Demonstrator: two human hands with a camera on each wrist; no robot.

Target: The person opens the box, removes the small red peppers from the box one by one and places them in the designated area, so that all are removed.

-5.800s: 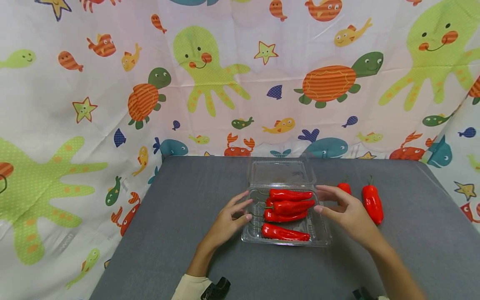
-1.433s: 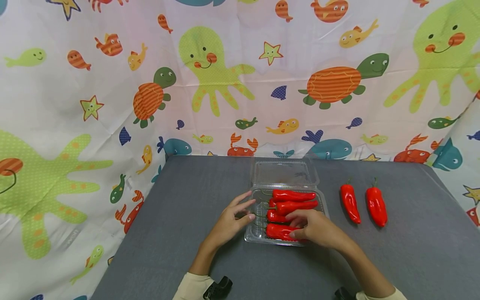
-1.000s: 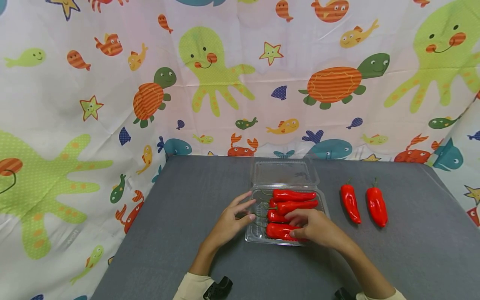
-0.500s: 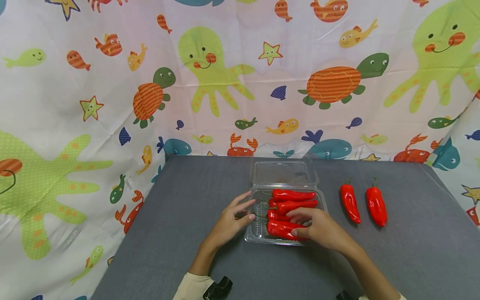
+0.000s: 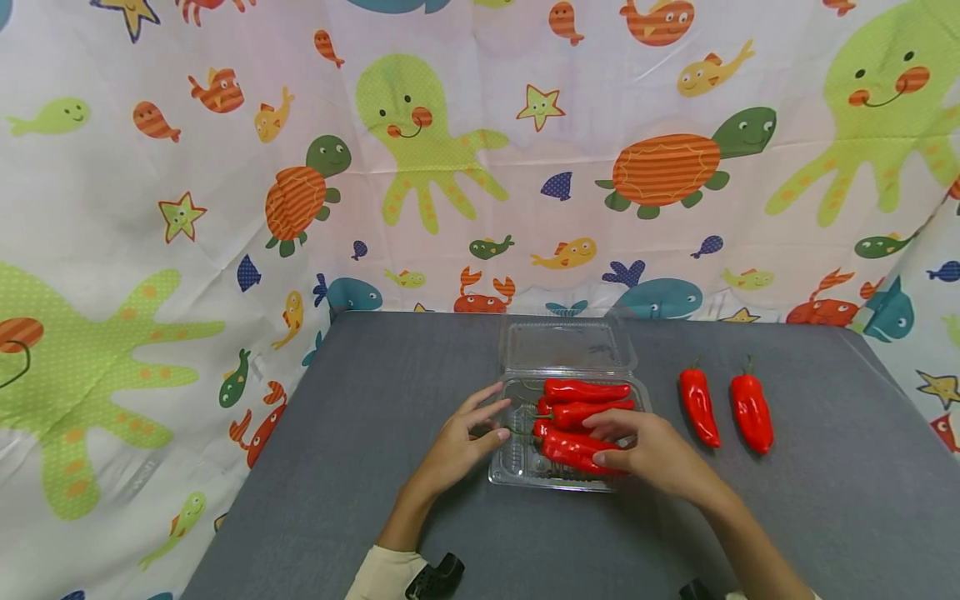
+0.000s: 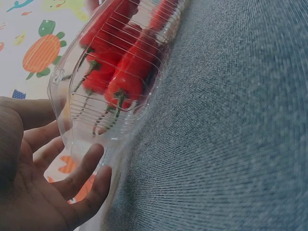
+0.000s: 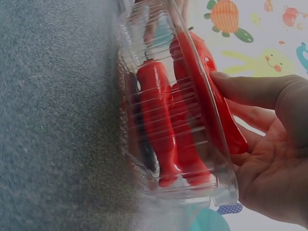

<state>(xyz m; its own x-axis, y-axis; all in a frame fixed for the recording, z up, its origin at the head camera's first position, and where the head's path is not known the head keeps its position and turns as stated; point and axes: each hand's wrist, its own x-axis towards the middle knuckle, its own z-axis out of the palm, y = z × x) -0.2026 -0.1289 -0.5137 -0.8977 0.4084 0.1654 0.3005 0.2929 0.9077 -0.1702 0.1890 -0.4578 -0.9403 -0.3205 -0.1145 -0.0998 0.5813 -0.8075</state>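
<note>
A clear plastic clamshell container (image 5: 517, 482) lies on the grey table with its lid (image 5: 566, 343) folded back. Inside it are several red chili peppers (image 5: 588, 390) with green stems. My right hand (image 5: 656, 454) pinches the front red chili pepper (image 5: 573, 451) between thumb and fingers; in the right wrist view this pepper (image 7: 204, 96) stands tilted along the container's rim, above the others. At the container's left side my left hand (image 5: 459, 448) has loosely bent fingers spread by the edge, as the left wrist view's fingers (image 6: 79, 175) also show, with nothing in them.
Two more red chili peppers, one slimmer (image 5: 700, 408) and one thicker (image 5: 752, 410), lie on the table right of the container. A white curtain (image 5: 487, 100) printed with sea animals hangs behind and beside the grey table (image 5: 390, 367).
My right hand has gone from the container's right edge to the front pepper, then shifted it slightly up and to the right, tilting it. The left hand stays by the left edge.
</note>
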